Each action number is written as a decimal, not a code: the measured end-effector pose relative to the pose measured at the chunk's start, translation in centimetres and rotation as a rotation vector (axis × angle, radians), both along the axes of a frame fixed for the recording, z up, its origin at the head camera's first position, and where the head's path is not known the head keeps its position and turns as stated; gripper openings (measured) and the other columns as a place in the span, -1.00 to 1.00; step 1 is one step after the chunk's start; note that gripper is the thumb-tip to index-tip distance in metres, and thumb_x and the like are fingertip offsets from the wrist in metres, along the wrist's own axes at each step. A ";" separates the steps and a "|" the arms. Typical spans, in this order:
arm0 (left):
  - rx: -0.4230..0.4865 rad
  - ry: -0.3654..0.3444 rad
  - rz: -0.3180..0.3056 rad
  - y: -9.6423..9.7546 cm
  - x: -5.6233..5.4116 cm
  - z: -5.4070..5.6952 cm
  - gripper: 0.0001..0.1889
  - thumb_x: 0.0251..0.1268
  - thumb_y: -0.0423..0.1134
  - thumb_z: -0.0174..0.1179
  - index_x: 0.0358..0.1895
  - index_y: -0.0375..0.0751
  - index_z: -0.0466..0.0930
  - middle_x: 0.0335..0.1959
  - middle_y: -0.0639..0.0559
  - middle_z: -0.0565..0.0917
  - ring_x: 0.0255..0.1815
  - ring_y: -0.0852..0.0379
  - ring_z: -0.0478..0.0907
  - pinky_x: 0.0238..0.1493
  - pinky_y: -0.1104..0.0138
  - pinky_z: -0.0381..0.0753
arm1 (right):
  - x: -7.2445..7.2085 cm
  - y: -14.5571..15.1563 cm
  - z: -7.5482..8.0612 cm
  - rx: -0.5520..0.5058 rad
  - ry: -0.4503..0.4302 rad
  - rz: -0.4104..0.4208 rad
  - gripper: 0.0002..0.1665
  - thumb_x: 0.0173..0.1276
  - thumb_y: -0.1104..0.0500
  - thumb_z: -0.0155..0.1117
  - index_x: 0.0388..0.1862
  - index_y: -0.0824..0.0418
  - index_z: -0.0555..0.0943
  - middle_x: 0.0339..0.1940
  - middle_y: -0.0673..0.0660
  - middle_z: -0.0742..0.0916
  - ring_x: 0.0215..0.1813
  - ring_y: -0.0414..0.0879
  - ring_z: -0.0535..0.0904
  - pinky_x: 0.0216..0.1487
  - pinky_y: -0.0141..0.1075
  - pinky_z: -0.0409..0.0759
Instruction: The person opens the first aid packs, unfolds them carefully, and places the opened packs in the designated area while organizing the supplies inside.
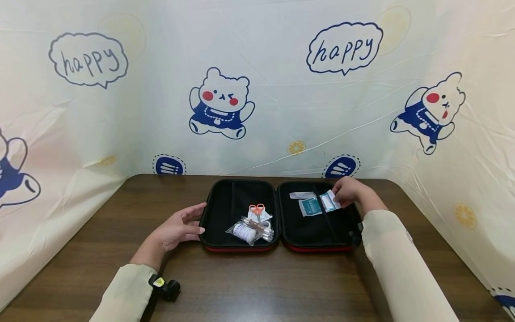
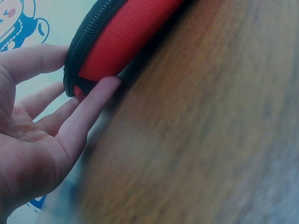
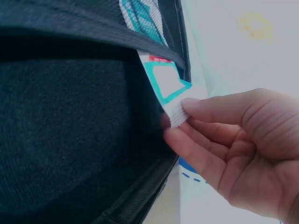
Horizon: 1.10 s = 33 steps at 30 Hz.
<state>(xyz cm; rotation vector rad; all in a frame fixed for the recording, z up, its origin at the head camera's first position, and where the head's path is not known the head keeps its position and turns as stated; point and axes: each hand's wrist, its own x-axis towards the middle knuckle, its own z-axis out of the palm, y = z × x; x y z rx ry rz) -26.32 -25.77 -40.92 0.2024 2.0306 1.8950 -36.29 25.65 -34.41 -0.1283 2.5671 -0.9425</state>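
Your right hand pinches one teal-and-white sachet; your left hand, fingers apart, touches one zippered case (one pair of orange-handled scissors inside).

Rough woven-cloth case at the left hand, ridged papery packet in the right hand, glossy wood tabletop below.

soft light leaves a pale sheen on the tabletop, blurred in the left wrist view.

Backdrop cloth: "happy" reads twice, inside separate cloud-outlined speech bubbles. Print on sachets: illegible.
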 end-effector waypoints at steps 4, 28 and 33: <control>0.005 0.002 0.000 0.0 0.0 0.0 -0.12 0.21 -0.45 0.29 0.55 -0.16 0.01 0.55 -0.32 -0.07 0.29 -0.22 0.33 0.08 0.10 0.59 | 0.0 -0.2 0.1 -0.030 -0.026 -0.010 -0.79 0.33 0.44 0.20 -0.07 0.50 0.56 -0.24 0.28 0.66 -0.36 -0.03 0.63 -0.22 -0.15 0.71; -0.001 0.007 -0.005 0.1 0.0 0.1 -0.11 0.20 -0.44 0.30 0.55 -0.19 0.00 0.54 -0.34 -0.07 0.27 -0.23 0.33 0.08 0.08 0.59 | -0.4 -0.6 -3.2 -0.272 -0.034 -0.028 -0.63 0.16 0.55 0.29 -0.01 0.55 0.52 -0.31 0.23 0.69 -0.35 -0.07 0.64 -0.20 -0.16 0.71; -0.006 0.008 0.000 0.1 0.0 0.1 -0.12 0.19 -0.43 0.30 0.55 -0.18 0.01 0.54 -0.33 -0.06 0.31 -0.27 0.29 0.09 0.08 0.58 | -0.6 -0.8 -3.5 -0.262 -0.016 -0.031 -0.66 0.19 0.54 0.28 -0.03 0.52 0.52 -0.35 0.19 0.72 -0.36 -0.08 0.65 -0.20 -0.16 0.71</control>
